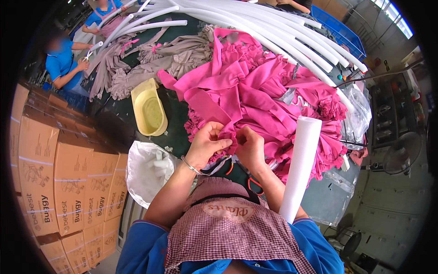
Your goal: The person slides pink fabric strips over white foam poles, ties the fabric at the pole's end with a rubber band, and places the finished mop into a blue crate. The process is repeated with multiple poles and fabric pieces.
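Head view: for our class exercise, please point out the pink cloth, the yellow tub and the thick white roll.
Pink cloth (262,98): head view, on the middle of the heap.
Yellow tub (138,112): head view, on its left wall.
Thick white roll (301,166): head view, midway along its side.

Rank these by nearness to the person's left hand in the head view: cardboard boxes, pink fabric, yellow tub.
1. Pink fabric: pinched in the left hand.
2. Yellow tub: left and slightly ahead.
3. Cardboard boxes: stacked farther left.
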The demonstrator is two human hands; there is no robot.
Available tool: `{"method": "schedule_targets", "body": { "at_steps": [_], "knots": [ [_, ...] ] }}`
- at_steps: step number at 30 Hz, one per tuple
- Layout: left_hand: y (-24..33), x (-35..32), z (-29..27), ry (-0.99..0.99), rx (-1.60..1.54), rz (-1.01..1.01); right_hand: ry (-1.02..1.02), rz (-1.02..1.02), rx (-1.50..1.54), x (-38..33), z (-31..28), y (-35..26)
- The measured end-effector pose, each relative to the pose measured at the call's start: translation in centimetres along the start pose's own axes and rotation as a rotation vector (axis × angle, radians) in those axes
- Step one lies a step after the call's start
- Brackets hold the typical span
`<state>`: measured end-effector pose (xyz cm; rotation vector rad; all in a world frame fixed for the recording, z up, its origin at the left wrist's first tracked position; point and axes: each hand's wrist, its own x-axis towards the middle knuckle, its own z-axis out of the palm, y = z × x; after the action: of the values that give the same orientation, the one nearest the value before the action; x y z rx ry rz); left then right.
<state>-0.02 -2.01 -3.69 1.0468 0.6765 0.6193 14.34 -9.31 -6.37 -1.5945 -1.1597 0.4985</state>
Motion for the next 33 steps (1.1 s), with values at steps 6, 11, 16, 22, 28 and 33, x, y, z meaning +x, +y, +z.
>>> {"method": "schedule_targets", "body": {
  "at_steps": [6,11,16,22,28,33],
  "knots": [
    [-1.8,0.4,-0.7,0.095,0.269,0.130,-0.049,0.159,0.153,-0.3,-0.2,-0.9],
    [-3.4,1.2,-0.4,0.395,0.614,0.313,-0.155,-0.013,0.212,-1.3,0.7,-2.5],
    [-4.2,1.9,-1.0,0.530,0.988,0.381,-0.171,-0.103,0.125,-1.6,1.7,-2.1],
    [-5.4,2.8,-1.1,0.388,0.874,0.357,0.077,-0.042,0.146,-1.9,1.8,0.2],
    [-4.2,0.7,1.7,0.093,1.127,0.541,0.146,0.017,-0.030,-0.8,1.1,2.8],
    [-3.5,0.9,1.1,-0.121,1.220,0.677,0.181,0.204,0.109,-1.0,2.2,4.4]
  ]
}}
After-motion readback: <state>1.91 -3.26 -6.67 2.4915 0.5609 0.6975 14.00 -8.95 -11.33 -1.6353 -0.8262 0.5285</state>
